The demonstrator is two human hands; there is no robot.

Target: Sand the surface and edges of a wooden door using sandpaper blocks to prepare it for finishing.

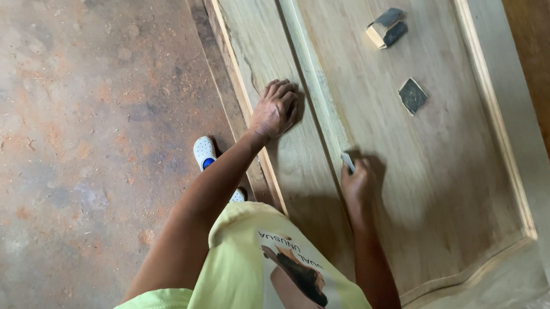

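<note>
Left hand: the left hand [276, 109] is laid knuckles-up on the pale unfinished wooden door panel [404, 178], fingers curled under and pressed to the wood. Nothing is seen gripped in it, so it's closed on nothing, pretty much just braced there.
Left arm: it's stretched forward and nearly straight, wrist bent a bit at the door's outer edge.
Right hand: the right hand [357, 180] is pinched shut on a small pale folded piece of sandpaper [347, 162], which pokes out above the fingertips.
Right arm: it's held closer to the body, forearm run up along the panel, hand tipped in toward the raised moulding strip [312, 82].
Where the sandpaper is: it's pressed right where the moulding strip meets the sunken panel, just above the grip.
Above the grip: a dark flat square of sandpaper [412, 95] is left lying on the panel, well apart from the right hand, and further up a small wooden block wrapped in dark sandpaper [387, 27].
Left of the grip: a white clog with a blue spot [204, 151] is seen on the stained concrete floor [84, 134], just beside the left forearm.
</note>
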